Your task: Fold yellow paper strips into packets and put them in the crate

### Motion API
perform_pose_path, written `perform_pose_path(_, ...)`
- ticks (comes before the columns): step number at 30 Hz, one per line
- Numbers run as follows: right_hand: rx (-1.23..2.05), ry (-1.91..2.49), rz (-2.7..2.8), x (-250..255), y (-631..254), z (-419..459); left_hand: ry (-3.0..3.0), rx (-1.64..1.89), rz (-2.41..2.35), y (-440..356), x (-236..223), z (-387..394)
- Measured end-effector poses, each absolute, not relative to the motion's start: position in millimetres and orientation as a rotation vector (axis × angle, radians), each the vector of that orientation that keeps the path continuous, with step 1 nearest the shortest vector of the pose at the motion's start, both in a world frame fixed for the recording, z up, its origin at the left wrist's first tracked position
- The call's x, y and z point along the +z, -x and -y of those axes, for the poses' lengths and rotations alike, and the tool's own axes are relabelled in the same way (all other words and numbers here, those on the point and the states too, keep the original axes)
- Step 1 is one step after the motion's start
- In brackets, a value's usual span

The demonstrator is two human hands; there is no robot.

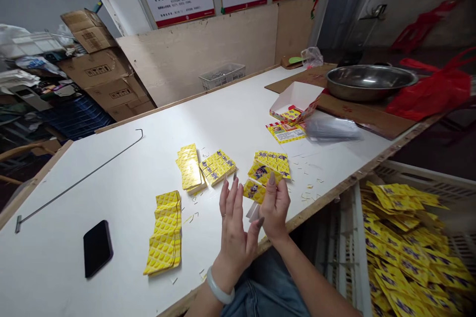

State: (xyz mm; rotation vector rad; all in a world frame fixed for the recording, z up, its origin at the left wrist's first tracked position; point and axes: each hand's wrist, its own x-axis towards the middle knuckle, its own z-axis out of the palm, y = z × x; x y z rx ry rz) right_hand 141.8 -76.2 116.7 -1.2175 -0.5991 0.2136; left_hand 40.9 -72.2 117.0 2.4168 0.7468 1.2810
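Observation:
My right hand pinches a yellow cartoon-printed packet strip, thumb on top. A pale, translucent piece shows below the strip; I cannot make out what it is. Beside it, my left hand, with a pale bangle at the wrist, is raised flat with its fingers stretched out and holds nothing. Just behind the held strip lies a stack of yellow packets. Further left are another printed stack, a yellow patterned stack and a long folded yellow stack.
A black phone and a thin metal rod lie on the white table. At the back right are an open box, clear plastic sleeves and a steel basin. A crate of yellow packets stands at right.

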Motion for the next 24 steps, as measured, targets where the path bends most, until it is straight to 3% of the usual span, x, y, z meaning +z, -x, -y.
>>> perform_pose_path(8,0.193,1.406,0.680,112.3,-144.3,79.8,-2.280,1.455,-0.529,-44.3,116.6,77.3)
perform_pose_path(16,0.102,1.279,0.834,117.6,-140.8,88.8,-1.428,1.478,-0.563,-68.6,116.1,77.3)
perform_pose_path(24,0.072,1.204,0.773,117.7,-140.4,92.6,-1.288,1.103,-0.438,-61.4,122.9,87.2)
